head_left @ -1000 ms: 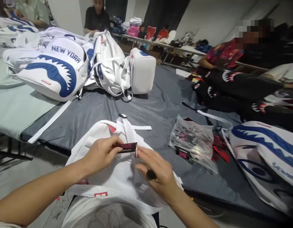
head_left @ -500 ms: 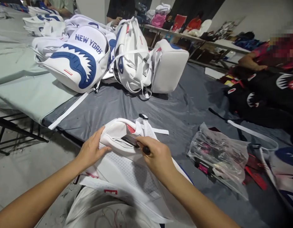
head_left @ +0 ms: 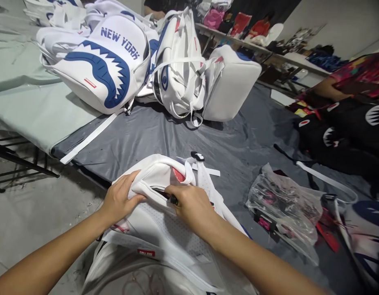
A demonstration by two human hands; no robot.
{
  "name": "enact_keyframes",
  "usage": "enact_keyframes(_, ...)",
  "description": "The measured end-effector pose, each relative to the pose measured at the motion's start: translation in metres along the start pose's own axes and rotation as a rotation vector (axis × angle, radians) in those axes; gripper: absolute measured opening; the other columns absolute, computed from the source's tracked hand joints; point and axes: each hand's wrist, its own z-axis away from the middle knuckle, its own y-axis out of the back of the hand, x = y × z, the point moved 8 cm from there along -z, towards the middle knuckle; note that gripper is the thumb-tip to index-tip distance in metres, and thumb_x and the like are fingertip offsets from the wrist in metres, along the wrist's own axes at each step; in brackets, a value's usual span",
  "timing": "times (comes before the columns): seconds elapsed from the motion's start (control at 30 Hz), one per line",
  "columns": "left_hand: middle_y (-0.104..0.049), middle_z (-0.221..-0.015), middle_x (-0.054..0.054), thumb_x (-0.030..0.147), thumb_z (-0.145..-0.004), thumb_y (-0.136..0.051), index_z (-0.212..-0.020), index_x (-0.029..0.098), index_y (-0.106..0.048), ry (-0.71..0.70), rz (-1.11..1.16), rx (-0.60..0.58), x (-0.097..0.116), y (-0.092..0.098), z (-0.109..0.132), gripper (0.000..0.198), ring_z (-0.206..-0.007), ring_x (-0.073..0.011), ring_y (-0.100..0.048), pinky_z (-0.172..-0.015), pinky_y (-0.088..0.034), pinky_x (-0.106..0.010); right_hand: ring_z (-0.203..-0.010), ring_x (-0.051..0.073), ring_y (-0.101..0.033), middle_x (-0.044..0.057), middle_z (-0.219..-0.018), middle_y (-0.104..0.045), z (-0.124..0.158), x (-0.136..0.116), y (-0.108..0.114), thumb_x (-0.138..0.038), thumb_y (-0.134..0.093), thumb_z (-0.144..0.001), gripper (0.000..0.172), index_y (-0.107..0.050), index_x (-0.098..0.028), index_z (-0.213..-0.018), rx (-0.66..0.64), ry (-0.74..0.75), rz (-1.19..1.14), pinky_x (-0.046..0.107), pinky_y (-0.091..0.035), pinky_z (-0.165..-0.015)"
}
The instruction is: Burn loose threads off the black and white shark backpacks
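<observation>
A white backpack (head_left: 165, 223) lies with its mesh back panel up at the near edge of the grey table cover (head_left: 177, 135). My left hand (head_left: 120, 198) grips the white flap at the top of this backpack and holds a slit pocket apart. My right hand (head_left: 191, 205) presses a dark red card (head_left: 163, 192) into that pocket; only the card's edge shows. A dark fingertip or small black object sits at my right thumb.
White backpacks with a blue shark mouth and "NEW YORK" (head_left: 106, 65) are piled at the back left, another (head_left: 189, 69) beside them. A clear plastic bag of red tags (head_left: 284, 209) lies to the right. Black shark-print bags (head_left: 346, 131) and a person's arm (head_left: 327, 88) are at far right.
The dark red card, held in the open between both hands a second ago, has gone into the backpack's pocket. My left hand moved onto the flap. The view shifted left and nearer.
</observation>
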Motion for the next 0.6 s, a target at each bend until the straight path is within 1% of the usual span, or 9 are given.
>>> enact_keyframes(0.17, -0.064, -0.126, -0.012, 0.042, -0.089, -0.063, -0.144, 0.022, -0.035, -0.008, 0.004, -0.005, -0.001, -0.004, -0.002, 0.065, -0.113, -0.0261, -0.063, -0.095, -0.052, -0.037, -0.058, 0.018, -0.06, 0.006, -0.069, -0.07, -0.015, -0.013, -0.006, -0.005, -0.061, -0.079, 0.019, -0.072, -0.02, -0.078, 0.027, 0.098, 0.149, 0.027, -0.037, -0.051)
enact_keyframes(0.23, -0.064, -0.127, -0.012, 0.042, -0.09, -0.062, -0.144, 0.023, -0.035, -0.001, -0.006, -0.008, -0.004, -0.007, -0.002, 0.064, -0.113, -0.0259, -0.063, -0.095, -0.051, -0.037, -0.051, 0.016, -0.053, 0.004, -0.058, -0.063, -0.02, -0.014, -0.013, -0.007, -0.064, -0.077, 0.017, -0.069, -0.021, -0.068, 0.007, 0.128, 0.156, 0.027, -0.04, -0.05)
enact_keyframes(0.3, -0.064, -0.127, -0.012, 0.043, -0.09, -0.061, -0.144, 0.023, -0.035, 0.004, -0.014, -0.011, -0.007, -0.008, -0.002, 0.063, -0.114, -0.0258, -0.063, -0.095, -0.051, -0.037, -0.046, 0.015, -0.048, 0.002, -0.052, -0.055, -0.021, -0.014, -0.012, -0.011, -0.068, -0.076, 0.02, -0.064, -0.022, -0.061, 0.066, 0.164, 0.108, 0.027, -0.041, -0.048)
enact_keyframes(0.37, -0.064, -0.127, -0.013, 0.047, -0.091, -0.058, -0.145, 0.021, -0.035, -0.007, -0.022, -0.006, -0.007, -0.007, 0.0, 0.064, -0.114, -0.0262, -0.063, -0.095, -0.052, -0.036, -0.047, 0.015, -0.049, 0.002, -0.058, -0.058, -0.017, -0.016, -0.001, -0.015, -0.066, -0.08, 0.014, -0.065, -0.021, -0.068, 0.186, 0.178, 0.026, 0.027, -0.042, -0.048)
enact_keyframes(0.4, -0.064, -0.127, -0.013, 0.049, -0.091, -0.057, -0.145, 0.02, -0.034, -0.016, -0.027, -0.001, -0.007, -0.005, 0.002, 0.065, -0.114, -0.0266, -0.063, -0.094, -0.052, -0.036, -0.049, 0.015, -0.051, 0.004, -0.064, -0.061, -0.014, -0.019, 0.005, -0.018, -0.064, -0.084, 0.009, -0.067, -0.02, -0.076, 0.226, 0.181, -0.005, 0.027, -0.042, -0.048)
enact_keyframes(0.43, -0.064, -0.127, -0.013, 0.051, -0.091, -0.056, -0.145, 0.02, -0.035, -0.026, -0.033, 0.004, -0.006, -0.004, 0.004, 0.065, -0.114, -0.0272, -0.063, -0.093, -0.052, -0.035, -0.053, 0.017, -0.055, 0.005, -0.07, -0.065, -0.013, -0.024, 0.009, -0.022, -0.06, -0.088, 0.009, -0.068, -0.019, -0.086, 0.237, 0.189, -0.027, 0.028, -0.042, -0.049)
enact_keyframes(0.5, -0.063, -0.128, -0.013, 0.053, -0.091, -0.054, -0.146, 0.022, -0.035, -0.023, -0.042, 0.006, -0.008, -0.003, 0.009, 0.065, -0.112, -0.0286, -0.064, -0.091, -0.052, -0.036, -0.065, 0.02, -0.063, 0.007, -0.082, -0.071, -0.016, -0.039, 0.011, -0.029, -0.055, -0.092, 0.021, -0.068, -0.017, -0.102, 0.149, 0.226, -0.06, 0.028, -0.043, -0.053)
enact_keyframes(0.53, -0.063, -0.128, -0.012, 0.054, -0.091, -0.053, -0.146, 0.024, -0.035, -0.006, -0.043, -0.007, -0.013, -0.004, 0.011, 0.065, -0.11, -0.0293, -0.065, -0.09, -0.052, -0.037, -0.075, 0.021, -0.066, 0.006, -0.089, -0.072, -0.019, -0.047, 0.014, -0.029, -0.054, -0.091, 0.023, -0.068, -0.017, -0.107, 0.12, 0.264, -0.104, 0.028, -0.045, -0.058)
enact_keyframes(0.6, -0.062, -0.128, -0.011, 0.055, -0.091, -0.05, -0.147, 0.028, -0.034, 0.072, -0.043, -0.051, -0.03, -0.011, 0.013, 0.064, -0.104, -0.0312, -0.067, -0.086, -0.052, -0.04, -0.092, 0.02, -0.066, 0.004, -0.107, -0.072, -0.031, -0.054, 0.016, -0.023, -0.055, -0.088, 0.028, -0.067, -0.018, -0.112, 0.049, 0.295, -0.188, 0.026, -0.046, -0.065)
